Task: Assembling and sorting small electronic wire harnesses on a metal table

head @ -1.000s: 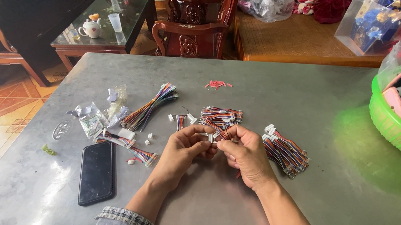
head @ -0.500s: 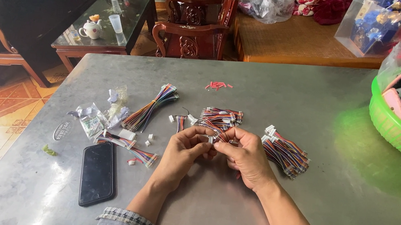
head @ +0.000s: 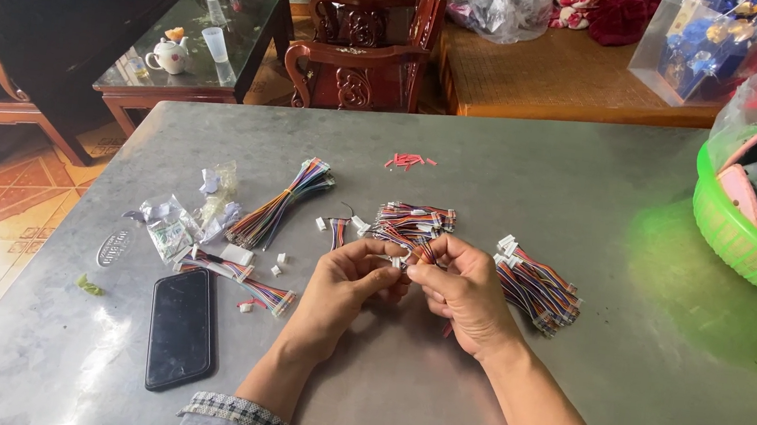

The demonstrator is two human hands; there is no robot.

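We hold a small multicoloured wire lead with a white connector (head: 403, 260) between both hands, just above the grey tabletop (head: 589, 199). Our left hand (head: 340, 286) pinches it with thumb and fingertips closed on the white plug end, and our right hand (head: 463, 289) is curled shut around the wires from the other side; the fingertips of the two hands meet over the piece.

Just behind the hands lies a heap of the same striped leads (head: 413, 223), and just beside the right hand sits a second bundle (head: 536, 287) with white plugs at its near end. To the left of the left hand lie a long bound bundle of wires (head: 283, 202), a few loose leads (head: 242, 281) and some crumpled clear plastic bags (head: 183, 219). A black phone (head: 182, 328) lies face up near the left forearm. Farther back on the tabletop rest small red bits (head: 406, 161). At the right edge stands a green basket (head: 736, 239) filled with plastic bags.
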